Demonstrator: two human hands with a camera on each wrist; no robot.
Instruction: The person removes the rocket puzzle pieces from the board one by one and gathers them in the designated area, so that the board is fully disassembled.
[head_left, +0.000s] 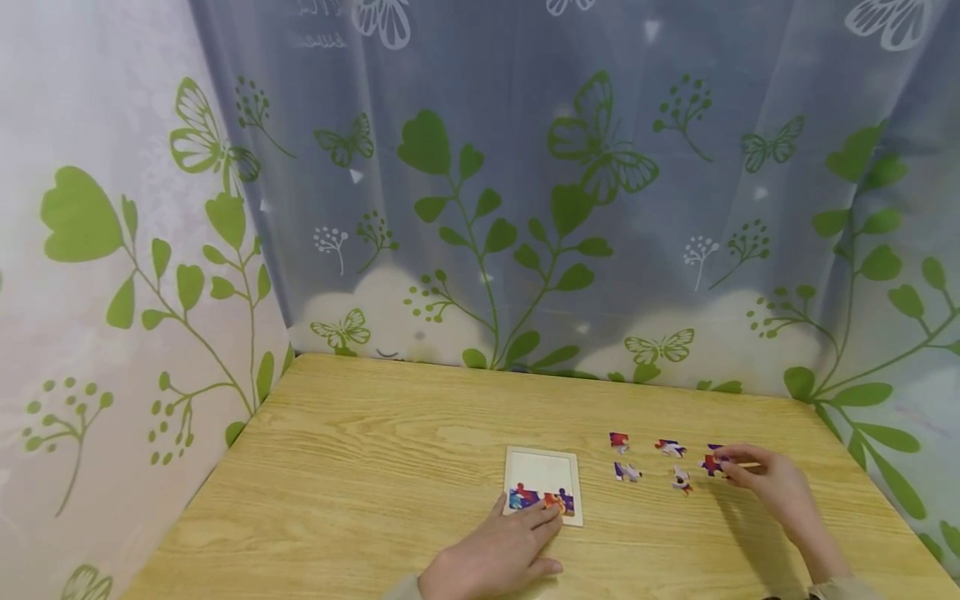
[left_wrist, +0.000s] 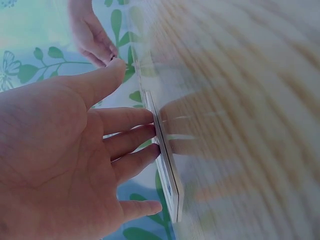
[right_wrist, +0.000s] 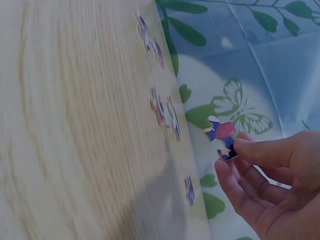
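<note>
Wood-grain table before a leafy, butterfly-printed curtain: your tray is near the middle, your piece up on the right.
Your left hand lies with its fingers spread, fingertips on the near side of the puzzle tray; keep that touch light but steady, so that neither the tray nor the joined pieces along its near edge slide (your fingers hide part of that row). To the right, 5 loose pieces lie on the table; best to carry clear above them. Farthest right, your right hand pinches the lifted puzzle piece between thumb and fingers; hold it by its edge, leaving the tabs free, and check its picture before you turn it.
</note>
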